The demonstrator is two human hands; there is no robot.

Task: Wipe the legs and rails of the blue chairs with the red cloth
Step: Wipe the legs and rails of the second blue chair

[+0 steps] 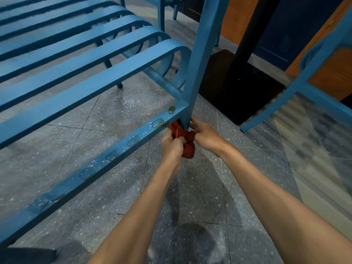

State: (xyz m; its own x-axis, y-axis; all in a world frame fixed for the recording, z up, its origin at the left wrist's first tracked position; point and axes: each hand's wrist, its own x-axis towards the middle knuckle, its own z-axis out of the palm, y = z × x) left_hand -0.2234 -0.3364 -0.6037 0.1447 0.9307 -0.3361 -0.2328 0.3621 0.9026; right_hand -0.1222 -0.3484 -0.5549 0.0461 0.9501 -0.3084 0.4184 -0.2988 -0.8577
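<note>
A blue slatted metal chair [80,60] fills the left and centre of the head view. Its upright leg [200,60] meets a long side rail [106,155] near the middle. The red cloth [183,137] is bunched around the leg just below that joint. My left hand [172,147] grips the cloth's lower left part. My right hand [204,135] holds the cloth from the right, fingers curled around the leg. Part of the cloth is hidden behind the leg and my fingers.
A second blue chair frame [312,77] stands at the right. A black table post [249,29] rises from a dark square base [245,92] behind the leg. Orange and dark blue panels line the back. The speckled grey tile floor [118,111] looks wet in patches.
</note>
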